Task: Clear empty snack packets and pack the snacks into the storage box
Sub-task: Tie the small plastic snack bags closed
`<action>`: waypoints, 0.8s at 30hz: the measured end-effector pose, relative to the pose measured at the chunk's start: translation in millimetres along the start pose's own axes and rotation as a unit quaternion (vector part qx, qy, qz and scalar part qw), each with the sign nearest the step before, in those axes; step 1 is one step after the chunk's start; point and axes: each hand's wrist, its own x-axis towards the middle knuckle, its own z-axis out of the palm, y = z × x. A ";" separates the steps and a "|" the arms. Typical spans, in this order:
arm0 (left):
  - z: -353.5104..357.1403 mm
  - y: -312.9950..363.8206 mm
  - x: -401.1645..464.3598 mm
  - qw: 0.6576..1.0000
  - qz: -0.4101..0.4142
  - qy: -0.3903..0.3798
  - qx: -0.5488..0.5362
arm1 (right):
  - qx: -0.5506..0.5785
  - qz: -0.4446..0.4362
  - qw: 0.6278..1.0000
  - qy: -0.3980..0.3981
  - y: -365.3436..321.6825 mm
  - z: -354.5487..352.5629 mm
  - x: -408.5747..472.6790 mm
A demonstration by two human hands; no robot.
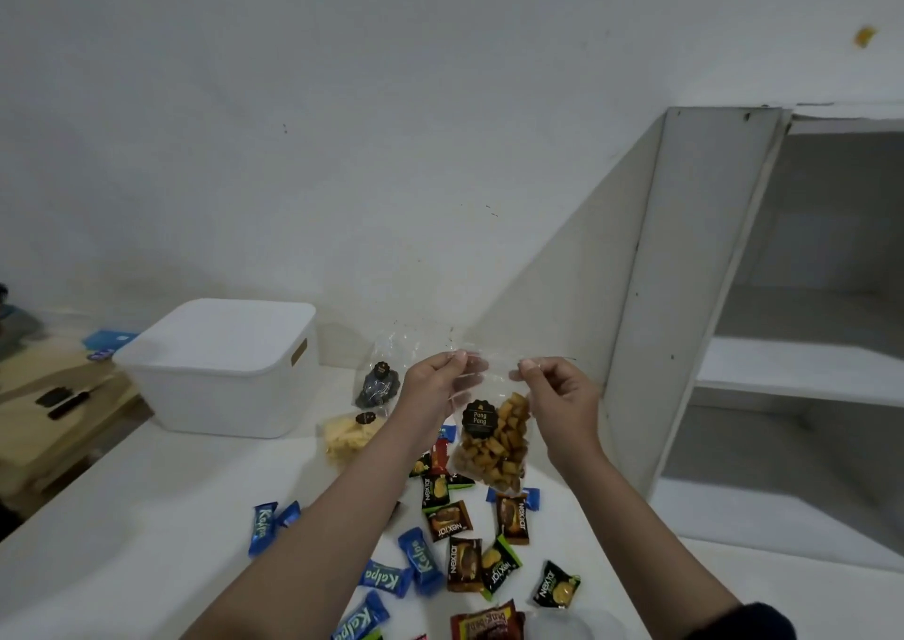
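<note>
- I am holding the clear Pang Pang bag (pixel 494 436) up off the table (pixel 146 517), my left hand (pixel 430 385) pinching its top edge at about 10 o'clock of the bag and my right hand (pixel 557 395) pinching the same edge at about 2 o'clock; both are grasping the plastic, neither is free.
- The bag is hanging above the scattered snacks, with the white storage box (pixel 220 370) sitting at about 9 o'clock of it, near the wall and with its lid on.
- Risk, as I judge it: if the mouth is unsealed and I am pulling it apart, the brown pieces could be spilling out; I cannot tell whether it is sealed.
- Risk: the thin film could be slipping from my pinch and dropping onto the packets below.
- Risk: the box is closed, so nothing is going in until the lid is coming off.
- Counting: one box; three clear bags, namely mine, a dark-filled bag (pixel 379 385) and a pale yellow bag (pixel 350 436) at about 9 o'clock of mine.
- Blue Kalpa bars (pixel 420 561): I am seeing about five.
- Nextar packets (pixel 511 519): about six showing, some hidden behind my arms.
</note>
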 end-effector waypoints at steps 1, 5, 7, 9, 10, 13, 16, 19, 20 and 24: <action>2.2 -1.5 1.5 1.000 -0.003 0.007 -0.005 | 0.000 0.000 1.000 -0.001 0.2 -1.9 0.8; 8.4 -6.0 7.8 1.000 -0.006 0.001 -0.018 | 0.010 0.009 1.000 0.001 -1.5 -7.8 5.5; 12.0 -7.3 11.6 1.000 0.002 -0.007 -0.010 | 0.020 0.024 0.999 0.017 -0.1 -10.2 8.7; 15.6 -7.3 14.5 1.000 0.007 -0.011 -0.005 | 0.025 0.039 0.998 0.039 2.6 -12.1 10.8; 16.7 -7.0 15.9 1.000 0.006 -0.014 -0.005 | 0.025 0.046 0.997 0.048 4.1 -12.9 11.0; 17.3 -7.2 20.0 1.000 0.008 -0.027 0.008 | 0.035 0.069 0.995 0.065 8.9 -15.0 10.9; 16.7 -8.9 20.2 0.999 0.018 -0.033 0.025 | 0.040 0.095 0.992 0.068 11.4 -17.1 11.9; 16.6 -10.0 19.3 0.998 0.022 -0.051 0.024 | 0.037 0.109 0.991 0.073 11.7 -19.0 14.4; 16.3 -9.5 19.2 0.998 0.018 -0.055 0.016 | 0.037 0.110 0.990 0.076 11.5 -19.3 15.5; 14.6 -7.1 20.7 0.999 0.006 -0.042 0.001 | 0.039 0.111 0.989 0.088 12.4 -18.4 18.7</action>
